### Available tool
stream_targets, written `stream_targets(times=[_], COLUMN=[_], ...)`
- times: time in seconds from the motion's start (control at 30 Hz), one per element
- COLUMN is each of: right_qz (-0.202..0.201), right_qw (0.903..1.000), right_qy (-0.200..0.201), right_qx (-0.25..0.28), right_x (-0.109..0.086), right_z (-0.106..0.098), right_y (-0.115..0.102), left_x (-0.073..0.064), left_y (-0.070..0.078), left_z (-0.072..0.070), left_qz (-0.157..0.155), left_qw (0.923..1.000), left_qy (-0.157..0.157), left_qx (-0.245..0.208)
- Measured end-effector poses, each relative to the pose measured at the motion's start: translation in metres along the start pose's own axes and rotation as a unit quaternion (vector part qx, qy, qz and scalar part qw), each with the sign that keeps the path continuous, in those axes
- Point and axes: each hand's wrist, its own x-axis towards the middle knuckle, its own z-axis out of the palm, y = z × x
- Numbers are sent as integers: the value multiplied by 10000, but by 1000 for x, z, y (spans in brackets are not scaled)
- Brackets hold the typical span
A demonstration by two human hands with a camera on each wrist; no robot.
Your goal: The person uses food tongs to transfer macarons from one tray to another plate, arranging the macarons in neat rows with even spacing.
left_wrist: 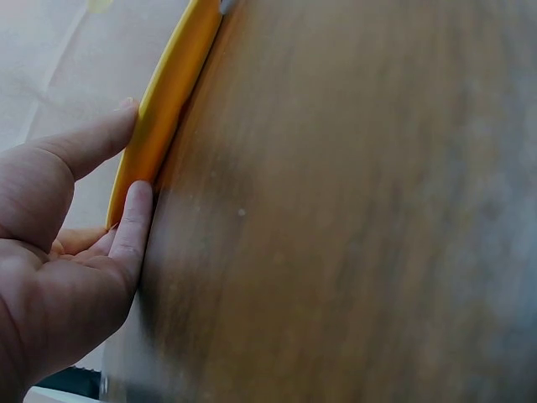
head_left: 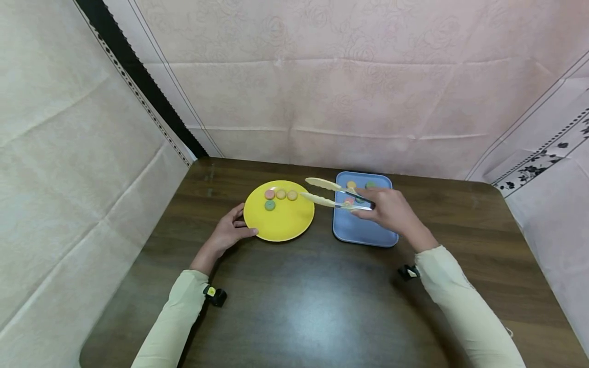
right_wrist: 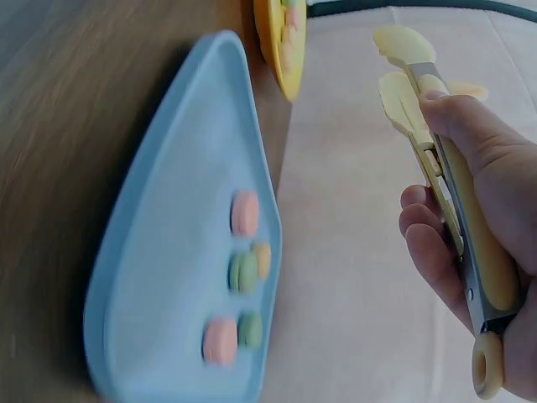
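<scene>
My left hand (head_left: 228, 231) holds the left rim of a round yellow plate (head_left: 281, 225), thumb and fingers at its edge. On the plate lie a pink macaron (head_left: 269, 194), a green macaron (head_left: 270, 205) and two pale yellow ones (head_left: 287, 194). My right hand (head_left: 387, 207) grips a pair of tongs (right_wrist: 470, 227) with cream tips. Those tips stand apart with nothing between them, pointing left toward the plate. Below that hand is a blue tray (head_left: 363, 230). Pink macarons (right_wrist: 221, 341), green macarons (right_wrist: 243, 273) and a yellow one (head_left: 352, 184) lie in it.
Plate and tray stand side by side near the back edge of a dark wooden table (head_left: 294, 296). Pale patterned cloth (head_left: 322, 97) hangs behind and at the sides. Each wrist wears a small black camera, one at the left cuff (head_left: 215, 295).
</scene>
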Motion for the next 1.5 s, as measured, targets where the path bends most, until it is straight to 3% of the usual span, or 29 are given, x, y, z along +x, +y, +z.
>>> stream_targets(times=[0.27, 0.57, 0.73, 0.97, 1.23, 1.5], right_qz=[559, 841, 870, 1268, 1393, 1357], right_qw=[9981, 9945, 9931, 9892, 9867, 9873], right_qy=[174, 187, 221, -74, -362, -373], right_qx=[-209, -590, -755, -734, -753, -731], right_x=[-32, -64, -80, -96, -109, -115], right_z=[-29, -50, -50, -47, -44, -40], right_y=[26, 55, 69, 79, 87, 90], left_x=[1, 0, 1, 1, 1, 0], left_y=[1, 2, -3, 7, -1, -1], left_z=[-1, -2, -3, -5, -3, -1], left_qz=[-139, -82, 7, -192, -82, -76], left_qw=[9999, 10000, 10000, 9998, 9999, 9999], left_qy=[-43, -43, -15, -54, -9, -3], left_qx=[-27, -14, 20, -11, 68, 74])
